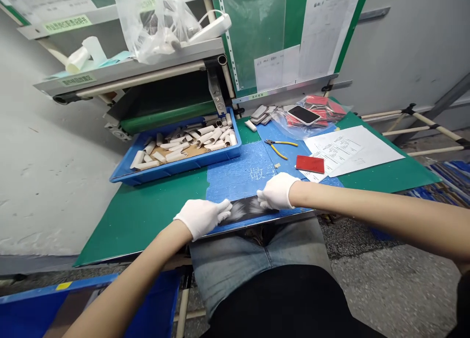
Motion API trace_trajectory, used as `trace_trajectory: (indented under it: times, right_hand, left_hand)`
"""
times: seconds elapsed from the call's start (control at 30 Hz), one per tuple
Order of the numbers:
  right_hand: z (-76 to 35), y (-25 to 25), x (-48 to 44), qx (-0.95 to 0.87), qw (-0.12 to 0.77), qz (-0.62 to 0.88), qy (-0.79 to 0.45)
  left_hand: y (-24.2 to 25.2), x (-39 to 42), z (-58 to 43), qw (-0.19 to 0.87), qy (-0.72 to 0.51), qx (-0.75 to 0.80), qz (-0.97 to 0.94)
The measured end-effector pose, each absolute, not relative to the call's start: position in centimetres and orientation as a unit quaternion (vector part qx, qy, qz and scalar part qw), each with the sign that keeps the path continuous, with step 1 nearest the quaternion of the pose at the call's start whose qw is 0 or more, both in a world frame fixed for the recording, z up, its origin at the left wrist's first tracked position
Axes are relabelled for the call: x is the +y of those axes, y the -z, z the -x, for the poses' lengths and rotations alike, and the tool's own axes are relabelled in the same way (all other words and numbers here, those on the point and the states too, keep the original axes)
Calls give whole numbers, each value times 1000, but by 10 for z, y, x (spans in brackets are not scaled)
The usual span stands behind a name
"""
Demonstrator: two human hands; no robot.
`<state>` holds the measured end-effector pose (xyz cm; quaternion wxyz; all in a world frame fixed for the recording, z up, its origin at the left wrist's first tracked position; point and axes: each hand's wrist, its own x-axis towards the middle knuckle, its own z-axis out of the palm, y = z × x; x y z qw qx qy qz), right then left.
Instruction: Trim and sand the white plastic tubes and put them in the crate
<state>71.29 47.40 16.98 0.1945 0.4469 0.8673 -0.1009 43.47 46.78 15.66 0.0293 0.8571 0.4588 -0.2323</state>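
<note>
Strip [246,208], dark and marked with pale, powdery-looking smudges, lying flat at the near edge of a green table [128,220], over blue sheeting [231,171], between two white-gloved hands; left hand [201,217] at one end, fingers [224,207] drawn close together and angled down to the surface; right hand [278,191] at the other end, fingers curled low over the strip with hardly a gap showing; impossible to say from this angle about any small piece pinched inside either grip.

Probably light and thin, judging by the flat lie along the table; stiffness uncertain, perhaps a bendable sheet, perhaps a board with little give; possibly gritty beneath the smudges, or else slick with loose powder and apt to skid under smooth gloves; not fragile by appearance, though likely to crease at the corners if thin; best taken by the two short ends, or pressed flat from above near each end, leaving the smudged middle untouched.

Beyond, a blue tray [183,168] of curved white pieces [176,156]; past the right hand, yellow-handled pliers [287,143], a red block [310,164] partly over printed paper [370,147], and a phone [304,115] atop a clear bag [293,131] with red pieces [317,100] inside.
</note>
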Motion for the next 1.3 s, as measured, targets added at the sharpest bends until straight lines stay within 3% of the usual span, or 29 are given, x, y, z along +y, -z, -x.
trace_trajectory:
  times: [0.33, 0.53, 0.87, 1.3]
  right_hand:
    - [-738, -177, 452, 854, 201, -467, 108]
    - [-776, -161, 429, 805, 34, -587, 78]
    - [-751, -96, 387, 785, 2, -617, 45]
    - [-725, -86, 421, 809, -26, -587, 18]
  left_hand:
    - [-168, 456, -422, 9, 258, 469, -845]
    - [-162, 442, -410, -27, 135, 517, -845]
    - [-114, 422, -407, -25, 95, 519, -849]
    - [-84, 449, -404, -70, -14, 457, -887]
